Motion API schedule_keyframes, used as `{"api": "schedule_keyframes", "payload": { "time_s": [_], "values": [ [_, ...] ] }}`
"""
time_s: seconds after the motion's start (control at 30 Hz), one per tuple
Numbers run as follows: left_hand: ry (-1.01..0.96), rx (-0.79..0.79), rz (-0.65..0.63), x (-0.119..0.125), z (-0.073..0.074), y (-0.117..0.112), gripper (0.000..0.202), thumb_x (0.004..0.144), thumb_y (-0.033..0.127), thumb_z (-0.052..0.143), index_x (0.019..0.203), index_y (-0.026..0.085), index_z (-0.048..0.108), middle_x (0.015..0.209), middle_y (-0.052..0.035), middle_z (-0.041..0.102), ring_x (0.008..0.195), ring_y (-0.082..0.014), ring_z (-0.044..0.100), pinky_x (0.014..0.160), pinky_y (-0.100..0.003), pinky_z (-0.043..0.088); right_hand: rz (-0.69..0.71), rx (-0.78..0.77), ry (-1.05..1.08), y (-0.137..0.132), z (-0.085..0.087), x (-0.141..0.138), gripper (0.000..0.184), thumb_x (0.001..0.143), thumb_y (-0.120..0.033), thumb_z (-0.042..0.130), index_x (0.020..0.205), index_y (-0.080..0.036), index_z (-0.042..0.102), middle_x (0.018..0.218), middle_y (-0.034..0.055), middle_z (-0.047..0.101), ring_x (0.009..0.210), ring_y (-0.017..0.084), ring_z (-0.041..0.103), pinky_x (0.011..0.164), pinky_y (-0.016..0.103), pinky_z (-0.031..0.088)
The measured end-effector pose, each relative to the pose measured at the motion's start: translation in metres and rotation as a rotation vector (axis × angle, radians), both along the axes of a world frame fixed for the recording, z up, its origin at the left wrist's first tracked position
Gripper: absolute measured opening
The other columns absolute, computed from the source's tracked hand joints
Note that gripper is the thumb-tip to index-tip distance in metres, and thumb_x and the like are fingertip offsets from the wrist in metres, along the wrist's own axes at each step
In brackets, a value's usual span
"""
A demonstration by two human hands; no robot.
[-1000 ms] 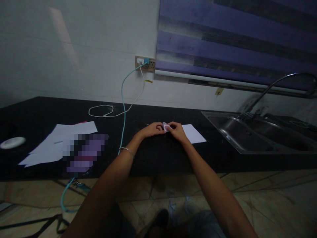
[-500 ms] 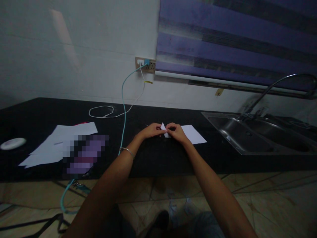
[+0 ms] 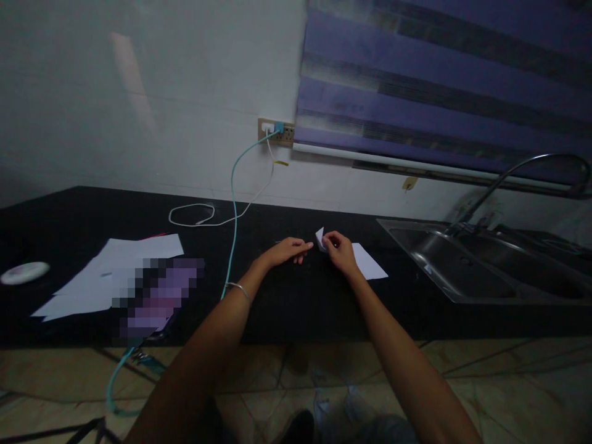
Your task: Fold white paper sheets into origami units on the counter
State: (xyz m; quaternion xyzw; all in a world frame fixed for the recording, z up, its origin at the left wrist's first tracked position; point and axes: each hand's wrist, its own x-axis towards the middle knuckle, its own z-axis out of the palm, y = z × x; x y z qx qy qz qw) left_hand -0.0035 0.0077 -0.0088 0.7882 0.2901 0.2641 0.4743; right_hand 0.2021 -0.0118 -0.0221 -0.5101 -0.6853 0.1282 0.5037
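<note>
Out at the middle of the dark bench (image 3: 287, 308), I've got the right hand (image 3: 340, 251) pinched narrow on a small folded paper (image 3: 319, 237), thumb against fingers, one corner poking up. That side grip, I'd judge, leaves the other edge free for the left hand (image 3: 291, 250). And the left? Holding nothing that I can see, fingers partly curled, one stretched toward the paper, a slight gap between! So the paper sits between the two, at the right hand's fingertips, just beyond the left's. Just right of the right hand lies a flat white sheet (image 3: 369, 264); whether wrist and sheet touch, I can't tell. Well off to the left, loose sheets (image 3: 99, 268) spread out, probably to leave the middle free for handwork.
</note>
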Motion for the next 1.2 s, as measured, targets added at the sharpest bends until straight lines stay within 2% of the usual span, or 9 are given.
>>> {"api": "schedule_keyframes", "payload": {
  "time_s": [0.1,0.3,0.47,0.53,0.63,0.87,1.0,1.1,1.2],
  "values": [
    [0.038,0.048,0.019,0.001,-0.002,0.001,0.048,0.083,0.060,0.046,0.071,0.015,0.058,0.061,-0.0007,0.057,0.053,-0.0101,0.048,0.054,-0.023,0.035,-0.126,0.096,-0.149,0.015,0.012,0.020,0.022,0.086,-0.034,0.049,0.084,-0.016,0.062,0.072,0.0038,0.063,0.064,0.016,0.055,0.061,0.026,0.040],
    [0.157,0.131,0.070,0.005,-0.004,0.011,0.049,0.081,0.061,0.048,0.067,0.016,0.058,0.054,0.0004,0.054,0.049,-0.0099,0.046,0.050,-0.023,0.030,-0.073,0.010,-0.646,0.072,0.039,0.073,0.015,0.084,-0.024,0.053,0.088,-0.016,0.065,0.079,0.0072,0.067,0.071,0.018,0.057,0.065,0.027,0.039],
    [0.196,0.122,0.095,0.007,-0.009,0.024,0.049,0.081,0.063,0.047,0.067,0.017,0.058,0.047,0.0027,0.047,0.044,-0.0100,0.043,0.048,-0.024,0.028,0.002,-0.113,-0.873,0.111,0.033,0.092,0.010,0.078,-0.014,0.058,0.077,-0.017,0.068,0.078,0.0092,0.067,0.077,0.021,0.059,0.069,0.028,0.040],
    [0.201,0.126,0.098,0.008,-0.010,0.027,0.048,0.081,0.062,0.048,0.067,0.017,0.059,0.050,0.0019,0.048,0.044,-0.0098,0.043,0.047,-0.024,0.027,0.056,-0.130,-0.920,0.120,0.027,0.093,0.013,0.077,-0.011,0.057,0.075,-0.018,0.068,0.079,0.0092,0.068,0.079,0.021,0.060,0.071,0.029,0.041],
    [0.205,0.145,0.089,0.008,-0.011,0.029,0.047,0.080,0.061,0.049,0.069,0.017,0.061,0.055,0.0004,0.052,0.047,-0.0099,0.045,0.048,-0.025,0.027,0.052,-0.135,-0.942,0.130,0.023,0.093,0.018,0.074,-0.006,0.056,0.077,-0.017,0.070,0.082,0.0099,0.069,0.081,0.022,0.061,0.073,0.030,0.042],
    [0.211,0.144,0.107,0.009,-0.012,0.031,0.049,0.080,0.062,0.047,0.073,0.017,0.065,0.059,-0.0007,0.056,0.050,-0.0104,0.046,0.048,-0.024,0.029,0.058,-0.138,-0.901,0.133,0.020,0.100,0.022,0.078,-0.009,0.054,0.091,-0.015,0.071,0.094,0.0119,0.069,0.086,0.023,0.064,0.077,0.032,0.046],
    [0.162,0.112,0.092,0.009,-0.014,0.031,0.051,0.080,0.064,0.047,0.073,0.016,0.064,0.057,0.0005,0.052,0.048,-0.0093,0.043,0.047,-0.023,0.028,-0.038,-0.080,-0.820,0.125,0.028,0.102,0.026,0.082,-0.019,0.054,0.104,-0.013,0.067,0.103,0.0154,0.067,0.094,0.026,0.063,0.083,0.035,0.047],
    [0.133,0.056,0.071,0.008,-0.014,0.032,0.052,0.080,0.064,0.045,0.075,0.016,0.063,0.052,0.0026,0.046,0.043,-0.0083,0.039,0.044,-0.023,0.026,-0.154,-0.010,-0.737,0.109,0.036,0.106,0.034,0.085,-0.026,0.052,0.115,-0.011,0.060,0.112,0.0182,0.063,0.102,0.028,0.060,0.089,0.039,0.046],
    [0.120,0.026,0.059,0.008,-0.014,0.032,0.050,0.081,0.063,0.046,0.076,0.016,0.062,0.048,0.0041,0.042,0.040,-0.0080,0.036,0.043,-0.022,0.025,-0.128,-0.029,-0.692,0.077,0.033,0.110,0.040,0.085,-0.031,0.052,0.119,-0.012,0.057,0.116,0.0176,0.062,0.107,0.029,0.059,0.092,0.041,0.046]
  ]
}}
